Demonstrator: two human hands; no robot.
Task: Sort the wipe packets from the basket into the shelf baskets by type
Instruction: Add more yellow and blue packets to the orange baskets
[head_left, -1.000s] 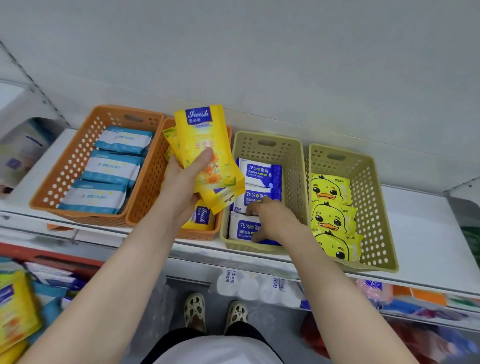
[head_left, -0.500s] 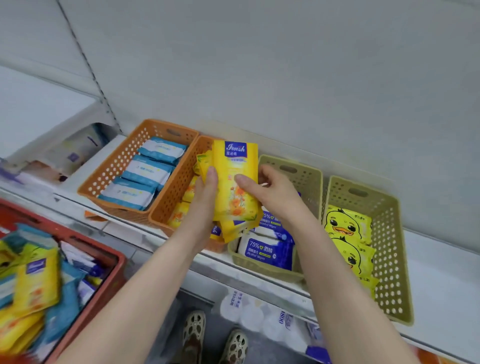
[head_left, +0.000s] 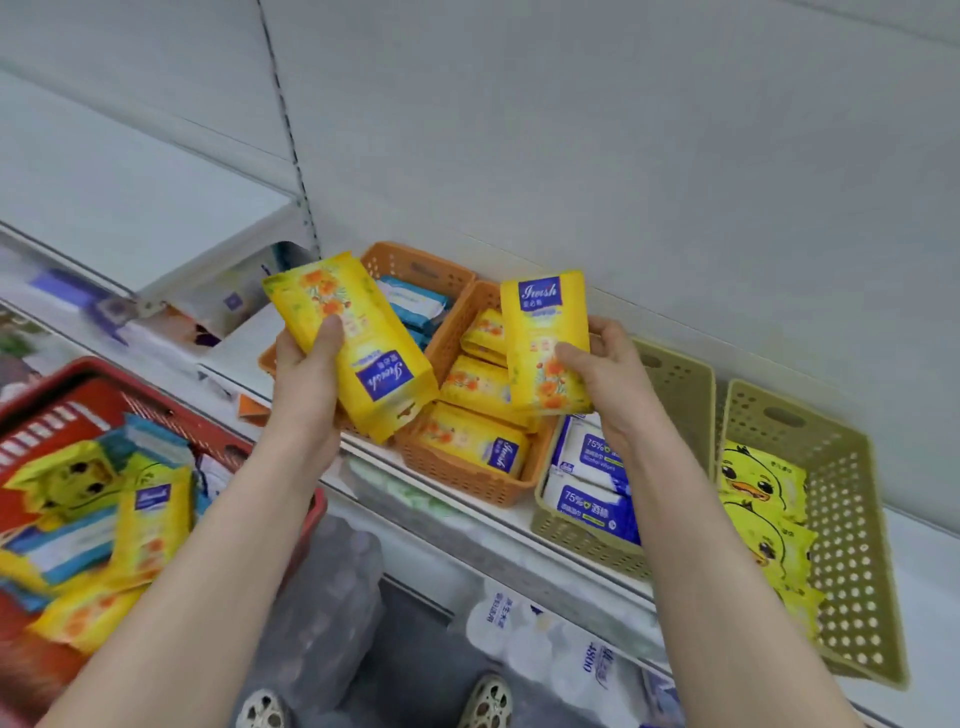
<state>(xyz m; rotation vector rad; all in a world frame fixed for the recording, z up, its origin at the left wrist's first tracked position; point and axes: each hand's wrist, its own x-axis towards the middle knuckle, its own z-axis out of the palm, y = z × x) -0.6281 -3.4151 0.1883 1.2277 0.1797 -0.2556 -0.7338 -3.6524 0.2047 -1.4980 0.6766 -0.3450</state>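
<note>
From the head view, we see the left hand (head_left: 306, 374) curled round one yellow flower packet (head_left: 358, 348), thumb on its face, and the right hand (head_left: 608, 374) gripping a second yellow packet (head_left: 545, 338), both held just above the orange shelf basket (head_left: 467, 478) that holds the same type. We judge that placing is in hand; next, each packet needs lowering flat into that basket, while the red basket (head_left: 104, 364) holds more mixed packets to sort
</note>
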